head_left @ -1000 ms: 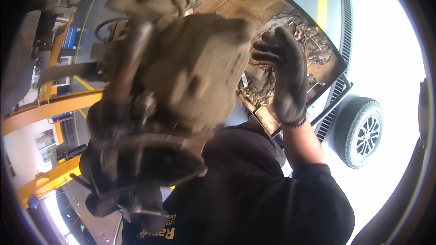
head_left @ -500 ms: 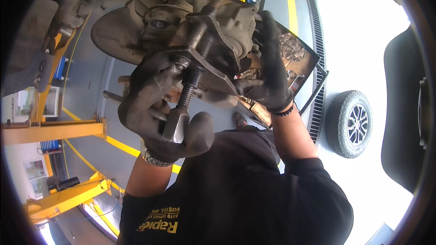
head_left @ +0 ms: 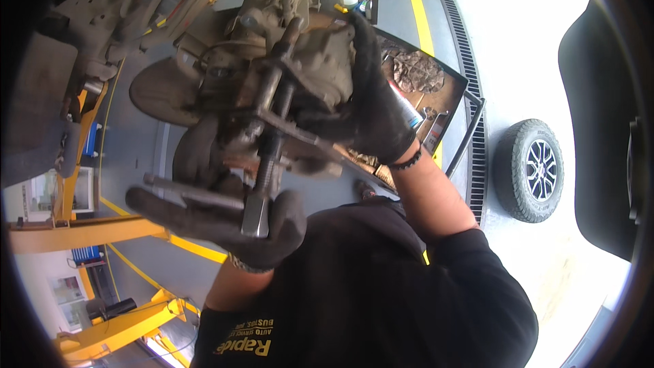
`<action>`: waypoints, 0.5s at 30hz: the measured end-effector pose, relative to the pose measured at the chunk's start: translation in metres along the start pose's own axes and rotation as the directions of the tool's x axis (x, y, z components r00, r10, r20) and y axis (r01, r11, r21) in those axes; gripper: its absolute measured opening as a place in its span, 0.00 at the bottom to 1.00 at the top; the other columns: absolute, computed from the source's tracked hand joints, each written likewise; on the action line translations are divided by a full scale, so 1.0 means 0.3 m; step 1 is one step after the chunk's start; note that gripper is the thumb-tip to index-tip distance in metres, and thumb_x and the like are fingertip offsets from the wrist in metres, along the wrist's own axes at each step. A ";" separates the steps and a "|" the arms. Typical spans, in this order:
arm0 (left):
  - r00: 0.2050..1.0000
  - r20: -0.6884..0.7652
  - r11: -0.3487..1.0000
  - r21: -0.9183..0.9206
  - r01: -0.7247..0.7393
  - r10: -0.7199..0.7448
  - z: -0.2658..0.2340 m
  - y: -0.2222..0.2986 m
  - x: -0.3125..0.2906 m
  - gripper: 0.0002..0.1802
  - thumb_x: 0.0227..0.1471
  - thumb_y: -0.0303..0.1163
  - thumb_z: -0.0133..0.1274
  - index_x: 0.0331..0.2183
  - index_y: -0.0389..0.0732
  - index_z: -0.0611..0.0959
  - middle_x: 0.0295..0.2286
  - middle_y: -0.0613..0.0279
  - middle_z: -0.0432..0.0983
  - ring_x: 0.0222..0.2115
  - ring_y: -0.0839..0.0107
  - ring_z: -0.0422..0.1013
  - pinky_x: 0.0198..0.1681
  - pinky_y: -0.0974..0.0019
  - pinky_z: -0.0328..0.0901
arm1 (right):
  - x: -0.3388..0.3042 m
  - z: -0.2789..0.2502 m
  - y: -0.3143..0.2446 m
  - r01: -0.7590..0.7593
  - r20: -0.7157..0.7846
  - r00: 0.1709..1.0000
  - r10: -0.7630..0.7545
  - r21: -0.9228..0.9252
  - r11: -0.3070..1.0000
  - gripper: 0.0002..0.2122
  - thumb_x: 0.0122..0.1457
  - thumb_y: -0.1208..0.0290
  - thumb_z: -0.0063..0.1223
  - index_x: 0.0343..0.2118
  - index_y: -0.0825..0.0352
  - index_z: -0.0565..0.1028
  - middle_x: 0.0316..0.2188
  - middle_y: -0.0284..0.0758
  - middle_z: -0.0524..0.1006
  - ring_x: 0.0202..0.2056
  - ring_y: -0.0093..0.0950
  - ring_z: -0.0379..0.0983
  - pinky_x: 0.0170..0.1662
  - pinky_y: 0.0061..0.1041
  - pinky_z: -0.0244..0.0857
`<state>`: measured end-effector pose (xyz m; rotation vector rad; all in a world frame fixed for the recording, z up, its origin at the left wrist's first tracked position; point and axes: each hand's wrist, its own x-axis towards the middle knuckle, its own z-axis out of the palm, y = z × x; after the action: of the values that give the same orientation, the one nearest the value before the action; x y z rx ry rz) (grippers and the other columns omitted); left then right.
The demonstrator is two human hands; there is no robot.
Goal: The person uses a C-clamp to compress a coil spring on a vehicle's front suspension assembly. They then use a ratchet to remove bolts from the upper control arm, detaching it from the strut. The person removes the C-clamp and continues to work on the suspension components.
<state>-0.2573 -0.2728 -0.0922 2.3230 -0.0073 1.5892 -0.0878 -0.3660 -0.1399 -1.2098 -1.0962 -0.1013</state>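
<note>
The left hand [head_left: 225,230] cups, fingers stretched, under the screw tool [head_left: 271,142], maybe turning it; that calls for a steady push. Ahead of it, the right hand [head_left: 381,116] is by a dusty metal part [head_left: 327,61]; I can't tell if it grips. Behind both, yellow letters [head_left: 246,347] mark the black shirt [head_left: 381,286].

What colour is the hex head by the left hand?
Silver-grey metal; the hex head shows in the head view.

Dk screw-tool [head_left: 271,142] w/ hex end [head_left: 255,217]

Upside-down yellow lettering [head_left: 244,347] marks the black shirt [head_left: 381,293].
</note>
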 end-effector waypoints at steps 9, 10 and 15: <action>0.831 0.481 0.940 -0.038 0.339 -0.280 -0.192 0.036 0.026 0.44 0.38 0.29 0.57 0.58 0.30 0.61 0.56 0.44 0.66 0.55 0.50 0.68 0.58 0.52 0.64 | -0.001 -0.039 -0.006 -0.160 0.106 0.977 0.185 -0.208 0.965 0.67 0.29 0.55 0.80 0.67 0.75 0.41 0.66 0.53 0.50 0.67 0.49 0.50 0.68 0.42 0.47; 0.794 0.553 0.964 0.080 0.252 -0.253 -0.209 0.049 0.062 0.43 0.38 0.30 0.58 0.57 0.30 0.63 0.56 0.44 0.67 0.55 0.50 0.68 0.58 0.52 0.64 | 0.005 -0.039 -0.006 -0.160 0.110 0.977 0.183 -0.192 0.968 0.67 0.29 0.55 0.80 0.67 0.75 0.41 0.66 0.53 0.50 0.67 0.48 0.50 0.68 0.41 0.47; 0.731 0.629 0.954 0.284 0.100 -0.263 -0.233 0.075 0.132 0.35 0.43 0.40 0.62 0.51 0.34 0.71 0.51 0.43 0.73 0.53 0.50 0.71 0.54 0.54 0.67 | -0.005 -0.036 0.004 -0.190 0.119 0.971 0.207 -0.141 0.972 0.67 0.30 0.54 0.80 0.68 0.74 0.40 0.67 0.52 0.49 0.68 0.45 0.48 0.68 0.40 0.45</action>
<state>-0.3098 -0.2685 -0.0277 2.8444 0.2493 0.6198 -0.0813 -0.3747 -0.1411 -1.4535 -1.0904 0.0647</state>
